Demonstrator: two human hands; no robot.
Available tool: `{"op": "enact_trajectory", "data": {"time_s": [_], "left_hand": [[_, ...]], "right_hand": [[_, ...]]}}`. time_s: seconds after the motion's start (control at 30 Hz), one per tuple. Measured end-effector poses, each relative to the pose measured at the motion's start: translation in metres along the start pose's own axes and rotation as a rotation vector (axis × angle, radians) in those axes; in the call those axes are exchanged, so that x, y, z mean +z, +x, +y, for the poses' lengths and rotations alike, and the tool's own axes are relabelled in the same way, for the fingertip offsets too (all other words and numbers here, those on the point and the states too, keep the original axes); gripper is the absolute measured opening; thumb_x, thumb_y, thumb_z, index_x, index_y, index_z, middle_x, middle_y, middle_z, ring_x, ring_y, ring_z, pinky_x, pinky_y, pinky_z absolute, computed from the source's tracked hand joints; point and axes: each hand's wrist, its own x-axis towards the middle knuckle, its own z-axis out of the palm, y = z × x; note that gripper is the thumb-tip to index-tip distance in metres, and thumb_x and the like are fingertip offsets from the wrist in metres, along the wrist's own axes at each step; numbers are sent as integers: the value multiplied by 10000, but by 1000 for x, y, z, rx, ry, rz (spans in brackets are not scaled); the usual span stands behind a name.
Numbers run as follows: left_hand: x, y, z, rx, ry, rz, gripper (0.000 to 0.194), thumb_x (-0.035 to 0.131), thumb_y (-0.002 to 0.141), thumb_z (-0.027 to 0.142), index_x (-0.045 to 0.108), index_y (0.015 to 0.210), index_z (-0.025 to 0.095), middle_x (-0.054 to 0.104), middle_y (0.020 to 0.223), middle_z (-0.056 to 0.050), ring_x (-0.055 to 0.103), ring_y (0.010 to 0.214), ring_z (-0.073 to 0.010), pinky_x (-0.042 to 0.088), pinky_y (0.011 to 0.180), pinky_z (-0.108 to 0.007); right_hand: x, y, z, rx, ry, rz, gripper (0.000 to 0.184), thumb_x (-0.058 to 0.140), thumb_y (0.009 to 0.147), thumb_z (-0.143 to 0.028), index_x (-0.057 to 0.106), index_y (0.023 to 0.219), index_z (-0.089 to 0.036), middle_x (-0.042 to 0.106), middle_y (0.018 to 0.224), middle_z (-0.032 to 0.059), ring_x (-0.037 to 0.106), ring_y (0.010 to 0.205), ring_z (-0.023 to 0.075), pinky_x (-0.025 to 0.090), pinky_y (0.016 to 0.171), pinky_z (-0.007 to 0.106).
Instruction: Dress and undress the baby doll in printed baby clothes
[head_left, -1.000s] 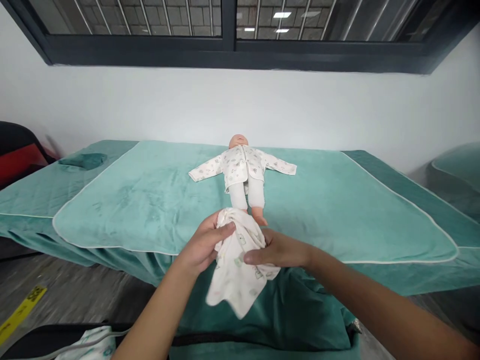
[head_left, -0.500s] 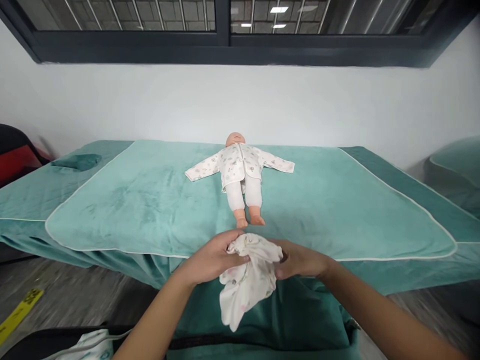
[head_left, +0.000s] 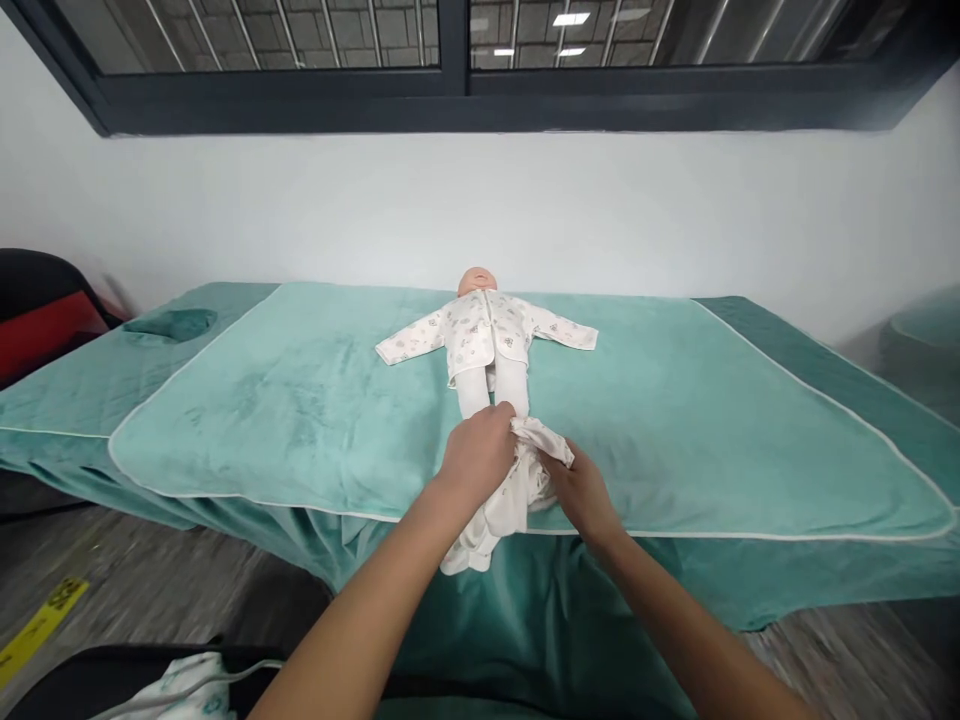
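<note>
A baby doll [head_left: 491, 330] lies on its back on the green blanket [head_left: 315, 400], in a white patterned jacket with its sleeves spread and white leggings. At its feet I hold white printed baby pants [head_left: 499, 510], bunched at the top, with the legs hanging over the blanket's front edge. My left hand [head_left: 484, 450] is closed on the left side of the bunched top, in front of the doll's lower leg. On the other side my right hand [head_left: 581, 490] grips the opening's edge. The doll's feet are hidden behind my hands and the cloth.
The blanket covers a massage bed [head_left: 45, 410] with a face hole near its left end. Behind it is a white wall [head_left: 480, 210] below a dark window frame [head_left: 300, 103]. A red and black chair [head_left: 45, 320] stands at left, and a white patterned cloth [head_left: 176, 690] lies at lower left.
Both hands have moved forward with the pants, from in front of the bed to the doll's feet. The doll has stayed in place.
</note>
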Motion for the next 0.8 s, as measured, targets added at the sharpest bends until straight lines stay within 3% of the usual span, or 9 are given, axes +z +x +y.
{"op": "enact_trajectory", "data": {"time_s": [0.1,0.2,0.3,0.4,0.57,0.8], "left_hand": [[1,12,-2,-10,68,-91,200,469,912,230,618,1040,191,708,1045,-140,653,979,-289,419,748,-333],[-10,17,-4,12,-66,-140,211,504,923,341,620,1039,208,711,1019,-104,654,955,-271,423,741,-316],[-26,15,-2,51,-217,-207,391,519,900,569,600,1063,223,701,996,-63,650,894,-258,422,710,-310],[-37,10,5,-4,-280,-266,554,518,832,710,580,1078,218,687,1025,-63,641,890,-263,420,681,-309],[-35,10,9,-77,-416,-291,491,548,848,635,572,1120,228,676,1116,-49,641,998,-258,445,764,-313],[-45,18,6,-69,-574,-350,464,655,804,576,630,1115,232,689,1142,-40,649,1014,-261,454,801,-318]], "right_hand": [[1,3,-3,58,226,-86,399,659,839,-514,680,1085,-201,723,1070,82,634,1015,280,491,866,392],[1,10,-9,138,426,-230,420,672,835,-508,678,1140,-221,736,1054,83,671,999,283,531,836,402],[2,18,-12,169,497,-280,393,698,813,-499,703,1092,-223,749,982,87,692,962,295,556,805,411],[4,23,-16,126,562,-288,381,708,796,-513,728,1041,-222,755,947,86,696,967,305,560,845,427],[5,25,-30,-119,364,-218,322,686,815,-518,755,973,-246,752,1024,74,652,1089,303,510,973,431],[-13,47,-11,-178,222,-210,309,659,856,-480,701,1032,-230,722,1040,56,644,971,247,501,893,380]]}}
